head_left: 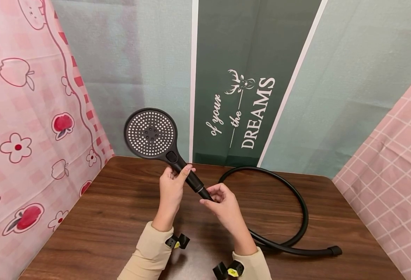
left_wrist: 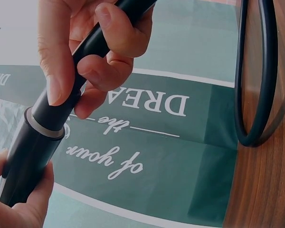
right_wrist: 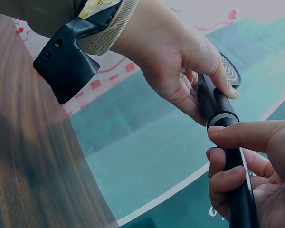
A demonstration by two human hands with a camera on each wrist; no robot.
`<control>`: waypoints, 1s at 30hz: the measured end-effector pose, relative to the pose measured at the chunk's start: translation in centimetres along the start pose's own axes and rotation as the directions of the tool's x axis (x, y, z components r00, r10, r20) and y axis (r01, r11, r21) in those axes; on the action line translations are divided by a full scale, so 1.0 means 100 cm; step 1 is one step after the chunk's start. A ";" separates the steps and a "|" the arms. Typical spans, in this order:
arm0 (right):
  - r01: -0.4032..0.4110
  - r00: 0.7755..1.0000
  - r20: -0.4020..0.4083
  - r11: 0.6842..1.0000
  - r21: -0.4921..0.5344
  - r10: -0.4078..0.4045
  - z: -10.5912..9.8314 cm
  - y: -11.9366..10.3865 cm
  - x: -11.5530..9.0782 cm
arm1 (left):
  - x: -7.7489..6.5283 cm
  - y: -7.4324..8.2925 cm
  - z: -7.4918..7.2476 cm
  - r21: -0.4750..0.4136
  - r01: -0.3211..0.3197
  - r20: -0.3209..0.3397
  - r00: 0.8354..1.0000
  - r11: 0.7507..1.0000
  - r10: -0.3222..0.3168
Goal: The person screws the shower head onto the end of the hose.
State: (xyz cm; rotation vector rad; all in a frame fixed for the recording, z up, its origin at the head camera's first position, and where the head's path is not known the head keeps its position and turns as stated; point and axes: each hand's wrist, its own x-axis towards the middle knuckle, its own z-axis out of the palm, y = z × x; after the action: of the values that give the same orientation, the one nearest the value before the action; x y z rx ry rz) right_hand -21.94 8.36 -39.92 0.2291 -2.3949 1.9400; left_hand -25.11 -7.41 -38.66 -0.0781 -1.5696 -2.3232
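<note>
A black handheld shower head (head_left: pixel 151 132) is raised over the table, its round face dotted with pale nozzles. My left hand (head_left: pixel 171 188) grips its handle, thumb along the near side. At the handle's lower end, my right hand (head_left: pixel 226 206) pinches the hose's end fitting (left_wrist: pixel 54 107) between thumb and curled fingers. In the left wrist view a pale ring (left_wrist: pixel 42 129) shows where fitting and handle meet; the threads are hidden. The black hose (head_left: pixel 305 214) runs from behind my right hand in a loop on the table.
On the wooden table (head_left: pixel 97 210), the hose's other end, a black connector (head_left: pixel 335 251), lies at the right. Behind hangs a green and grey-blue cloth (head_left: pixel 163 58) with lettering. Pink patterned cloths stand at the left (head_left: pixel 27 155) and right (head_left: pixel 394 179). Each wrist wears a black camera mount.
</note>
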 end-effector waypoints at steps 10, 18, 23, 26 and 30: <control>-0.013 1.000 -0.009 1.000 -0.010 0.013 0.000 0.000 0.001 | 0.000 0.001 0.000 0.004 -0.004 0.003 1.000 1.000 0.004; -0.012 1.000 0.006 1.000 0.014 0.012 0.000 0.001 0.001 | 0.000 0.001 0.000 0.001 0.000 0.002 1.000 1.000 0.000; -0.014 1.000 -0.001 1.000 -0.002 0.014 0.001 0.001 0.001 | 0.000 0.000 0.000 -0.005 -0.001 0.001 1.000 1.000 0.001; -0.016 1.000 -0.005 1.000 -0.011 0.016 0.001 0.000 0.001 | 0.000 0.000 0.000 -0.004 -0.001 0.000 1.000 1.000 0.001; -0.016 1.000 -0.007 1.000 -0.015 0.016 0.001 0.001 0.001 | 0.000 0.000 0.000 -0.001 -0.002 0.003 1.000 1.000 0.002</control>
State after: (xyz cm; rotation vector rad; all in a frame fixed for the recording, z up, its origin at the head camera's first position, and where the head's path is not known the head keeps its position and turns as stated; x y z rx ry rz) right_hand -22.00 8.26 -39.99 0.2024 -2.4133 1.9253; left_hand -25.15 -7.41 -38.66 -0.0830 -1.5688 -2.3236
